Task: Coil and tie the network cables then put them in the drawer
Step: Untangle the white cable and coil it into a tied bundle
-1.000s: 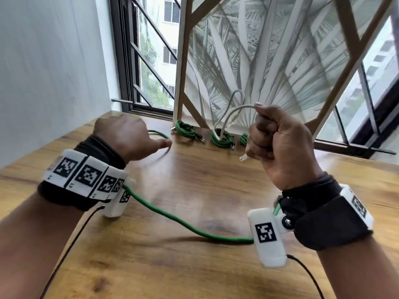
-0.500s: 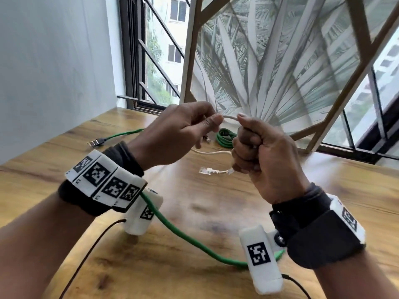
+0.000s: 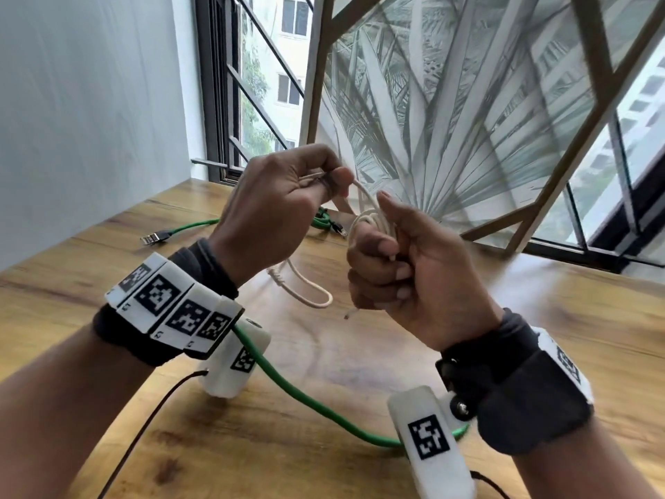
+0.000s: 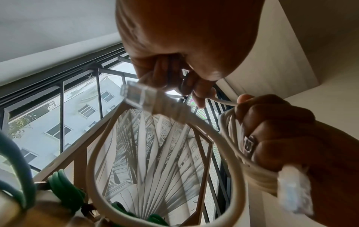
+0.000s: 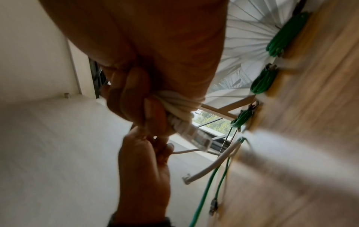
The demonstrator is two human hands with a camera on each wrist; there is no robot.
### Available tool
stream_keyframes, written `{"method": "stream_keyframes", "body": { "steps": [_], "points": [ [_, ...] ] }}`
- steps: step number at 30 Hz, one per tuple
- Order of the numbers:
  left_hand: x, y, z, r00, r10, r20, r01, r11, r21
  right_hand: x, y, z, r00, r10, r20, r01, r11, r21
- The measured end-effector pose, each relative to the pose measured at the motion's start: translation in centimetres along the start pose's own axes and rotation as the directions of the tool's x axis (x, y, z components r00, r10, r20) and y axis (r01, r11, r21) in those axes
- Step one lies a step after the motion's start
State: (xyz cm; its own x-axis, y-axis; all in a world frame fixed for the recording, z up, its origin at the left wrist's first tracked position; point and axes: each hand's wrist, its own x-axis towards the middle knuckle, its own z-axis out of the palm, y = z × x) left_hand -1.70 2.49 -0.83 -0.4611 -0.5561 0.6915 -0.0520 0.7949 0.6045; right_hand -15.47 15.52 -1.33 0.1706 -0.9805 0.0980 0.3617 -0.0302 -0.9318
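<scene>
Nearest, a loose green network cable [image 3: 309, 401] runs on the wooden tabletop [image 3: 360, 354] under both wrists; black wristbands carry white blocks with black square marker codes, no readable text. Above the table the right hand [image 3: 414, 268] is fisted tight round a small coil of cream-white network cable [image 3: 374, 221], thumb up; in the right wrist view the wraps [image 5: 178, 101] bunch under the fingers with one clear plug [image 5: 196, 136] sticking out. The left hand [image 3: 277, 210], just left of it, pinches the free run of the same cable between thumb and fingertips [image 4: 202, 92], other fingers curled. A slack loop [image 3: 309, 293] hangs below the hands, with the other clear plug [image 4: 136, 95] at its end, blurred in the left wrist view. Farther left the green cable's plug [image 3: 154, 237] lies on the table. Far, by the palm-leaf printed panel in a wooden frame [image 3: 449, 120], coiled green cable bundles [image 5: 262, 83] sit in a row, mostly hidden behind the hands in the head view. No drawer in view.
</scene>
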Motion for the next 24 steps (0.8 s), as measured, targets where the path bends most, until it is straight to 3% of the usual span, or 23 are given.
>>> {"method": "stream_keyframes", "body": {
  "steps": [9,17,21,24],
  "points": [
    [-0.2,0.6,-0.1,0.999,-0.026,0.033,0.027,0.999,-0.028,-0.4,-1.0,-0.1,0.98,-0.156,-0.125,0.174,0.974,0.146],
    [-0.3,0.4,0.4,0.997,-0.002,0.078,0.007,0.999,-0.054,-0.6,-1.1,-0.3,0.995,-0.005,0.098,-0.014,0.982,0.19],
    [-0.3,0.1,0.5,0.992,-0.024,0.12,0.031,0.998,-0.052,-0.6,-1.0,-0.1,0.995,-0.048,0.089,0.028,0.976,0.218],
    [-0.3,-0.3,0.8,0.966,-0.03,0.257,0.052,0.996,-0.078,-0.1,-0.7,0.0,0.982,-0.186,0.029,0.162,0.912,0.378]
  ]
}}
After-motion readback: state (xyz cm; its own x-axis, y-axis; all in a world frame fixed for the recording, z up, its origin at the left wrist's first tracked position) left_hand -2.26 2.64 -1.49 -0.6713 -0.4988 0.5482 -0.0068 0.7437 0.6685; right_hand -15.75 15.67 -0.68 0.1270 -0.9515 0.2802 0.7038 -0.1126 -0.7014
